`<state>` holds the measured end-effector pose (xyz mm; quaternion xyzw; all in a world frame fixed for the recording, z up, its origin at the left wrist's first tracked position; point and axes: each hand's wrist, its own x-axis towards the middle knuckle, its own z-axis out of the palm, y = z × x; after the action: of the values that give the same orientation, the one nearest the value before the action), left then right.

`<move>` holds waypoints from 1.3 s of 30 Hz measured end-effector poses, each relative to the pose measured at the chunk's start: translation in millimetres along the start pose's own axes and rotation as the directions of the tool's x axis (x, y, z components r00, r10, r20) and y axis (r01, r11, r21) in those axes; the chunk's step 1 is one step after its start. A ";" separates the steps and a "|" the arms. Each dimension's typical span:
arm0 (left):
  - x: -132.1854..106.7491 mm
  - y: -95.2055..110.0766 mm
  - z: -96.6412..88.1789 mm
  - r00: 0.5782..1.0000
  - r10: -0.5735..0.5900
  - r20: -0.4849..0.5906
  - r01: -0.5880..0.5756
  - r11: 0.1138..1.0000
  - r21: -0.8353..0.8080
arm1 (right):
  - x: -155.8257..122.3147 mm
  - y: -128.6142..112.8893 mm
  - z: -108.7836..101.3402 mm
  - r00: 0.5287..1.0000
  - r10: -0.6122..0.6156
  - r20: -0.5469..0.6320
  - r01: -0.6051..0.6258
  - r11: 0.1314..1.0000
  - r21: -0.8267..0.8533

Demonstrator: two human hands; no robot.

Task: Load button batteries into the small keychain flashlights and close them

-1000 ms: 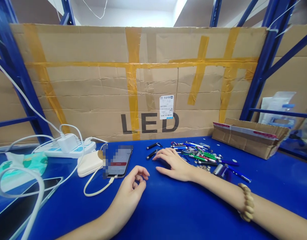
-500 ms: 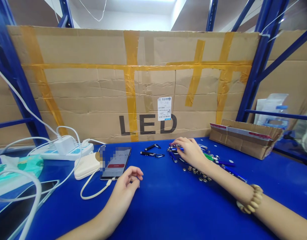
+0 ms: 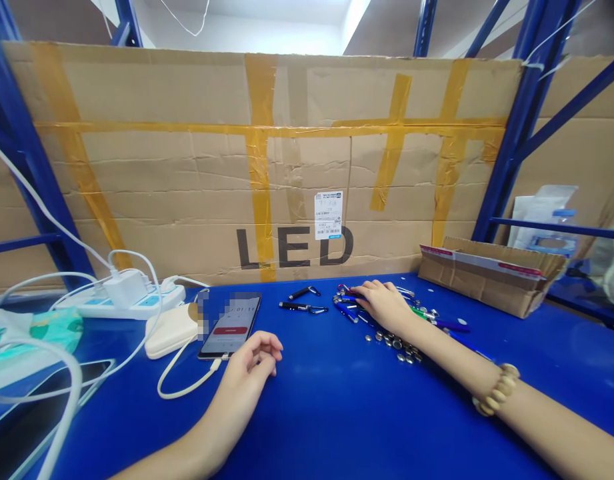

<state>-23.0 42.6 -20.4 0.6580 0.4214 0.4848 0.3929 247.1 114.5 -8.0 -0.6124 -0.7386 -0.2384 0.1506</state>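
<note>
My right hand reaches into a loose pile of small torch-like tubes with carabiner clips. Its fingers are bent down and close together beside a red clip; whatever lies under the fingertips is hidden. Blue tubes stick out to the left of this hand, and a green tube shows behind the wrist. Small round silver pieces are scattered just in front. My left hand rests by the phone, loosely curled and holding nothing. Two black tubes with clips lie between the hands.
An open cardboard box stands at the back right. At the left are a power strip, white cables, a cream pouch, a tissue pack and a dark tablet-like device. A large taped carton walls off the back.
My right hand has shifted slightly right and down over the pile, leaving the red clip more visible. The view has tilted a little; my left hand keeps its pose.
</note>
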 end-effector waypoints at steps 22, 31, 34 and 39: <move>1.0 0.2 -1.0 1.000 -0.024 0.019 0.024 1.000 0.007 | 2.8 4.2 0.8 0.986 0.158 0.054 -0.165 0.973 0.161; -0.1 5.8 0.2 0.999 -0.035 0.019 0.035 0.999 0.011 | 3.3 5.4 0.6 0.981 0.171 0.087 -0.186 0.956 0.226; 0.1 7.0 0.4 0.999 -0.036 0.016 0.036 0.999 0.005 | 2.4 4.1 -1.6 0.982 0.165 0.094 -0.183 0.956 0.231; -1.2 5.5 0.0 0.999 -0.029 0.017 0.029 1.000 0.002 | 0.9 3.5 -2.7 0.986 0.146 0.086 -0.162 0.960 0.227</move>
<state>-22.3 39.6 -15.7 0.6562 0.4280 0.4731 0.4030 250.2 114.3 -4.7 -0.6538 -0.7163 -0.1164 0.2144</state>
